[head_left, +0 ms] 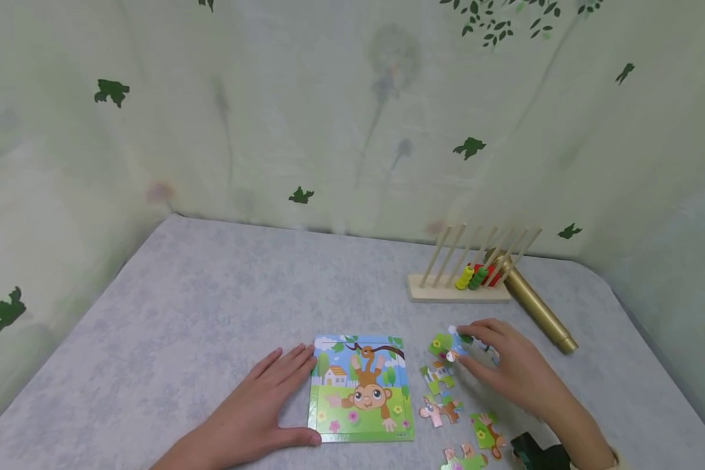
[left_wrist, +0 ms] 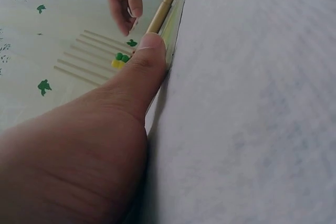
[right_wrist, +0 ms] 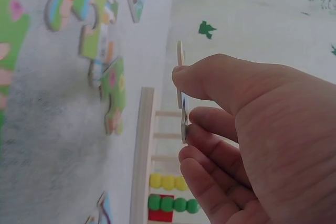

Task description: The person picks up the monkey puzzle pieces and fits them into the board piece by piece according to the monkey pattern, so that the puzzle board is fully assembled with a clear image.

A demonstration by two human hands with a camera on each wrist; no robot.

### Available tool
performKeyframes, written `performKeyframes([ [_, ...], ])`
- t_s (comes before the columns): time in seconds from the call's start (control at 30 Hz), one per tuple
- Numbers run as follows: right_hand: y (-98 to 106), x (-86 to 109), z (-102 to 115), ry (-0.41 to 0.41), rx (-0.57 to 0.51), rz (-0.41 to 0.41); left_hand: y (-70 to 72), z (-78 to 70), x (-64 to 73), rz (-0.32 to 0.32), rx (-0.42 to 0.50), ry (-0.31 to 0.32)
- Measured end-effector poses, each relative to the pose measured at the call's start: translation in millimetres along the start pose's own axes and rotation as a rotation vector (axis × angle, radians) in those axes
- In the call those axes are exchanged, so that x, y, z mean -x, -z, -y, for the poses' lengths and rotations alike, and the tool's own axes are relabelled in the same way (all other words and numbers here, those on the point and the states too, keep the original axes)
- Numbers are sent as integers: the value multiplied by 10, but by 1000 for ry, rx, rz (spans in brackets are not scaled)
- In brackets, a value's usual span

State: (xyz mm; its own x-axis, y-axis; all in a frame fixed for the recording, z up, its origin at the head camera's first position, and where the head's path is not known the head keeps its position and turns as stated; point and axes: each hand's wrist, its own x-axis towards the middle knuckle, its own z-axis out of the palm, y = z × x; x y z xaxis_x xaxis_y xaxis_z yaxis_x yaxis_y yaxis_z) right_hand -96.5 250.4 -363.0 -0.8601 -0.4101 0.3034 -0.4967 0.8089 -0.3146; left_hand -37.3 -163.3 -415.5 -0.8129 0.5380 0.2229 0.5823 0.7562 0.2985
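Note:
A square puzzle board (head_left: 361, 437) with a picture of a hanging monkey lies flat on the table. My left hand (head_left: 258, 405) rests along its left side, fingers extended, with the thumb at the lower left corner. In the left wrist view that thumb (left_wrist: 149, 59) is stretched out against the board's edge. My right hand (head_left: 514, 365), to the right of the board, pinches a jigsaw piece (head_left: 455, 344) between thumb and fingers. The right wrist view shows this piece (right_wrist: 180, 56) edge-on, raised above the table. Loose jigsaw pieces (head_left: 437, 376) lie between the board and my right hand.
Behind the pieces stands a wooden peg stand (head_left: 458, 296) with yellow and green beads on its rods. A gold tube (head_left: 537, 310) lies slantwise at its right. Another jigsaw piece (head_left: 487, 434) and a dark object (head_left: 539, 454) are near my right forearm.

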Motion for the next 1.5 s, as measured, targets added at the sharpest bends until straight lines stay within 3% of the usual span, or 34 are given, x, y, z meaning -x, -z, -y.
performKeyframes([
  [0.73, -9, -381, 253, 104, -18, 50, -30, -22, 10, 13, -49, -2],
  [1.17, -45, -565, 420, 136, -97, 91, -9, -16, 4, 54, -7, 32],
  [1.5, -50, -720, 597, 149, -137, 102, -7, 3, 8, 16, -32, -3],
])
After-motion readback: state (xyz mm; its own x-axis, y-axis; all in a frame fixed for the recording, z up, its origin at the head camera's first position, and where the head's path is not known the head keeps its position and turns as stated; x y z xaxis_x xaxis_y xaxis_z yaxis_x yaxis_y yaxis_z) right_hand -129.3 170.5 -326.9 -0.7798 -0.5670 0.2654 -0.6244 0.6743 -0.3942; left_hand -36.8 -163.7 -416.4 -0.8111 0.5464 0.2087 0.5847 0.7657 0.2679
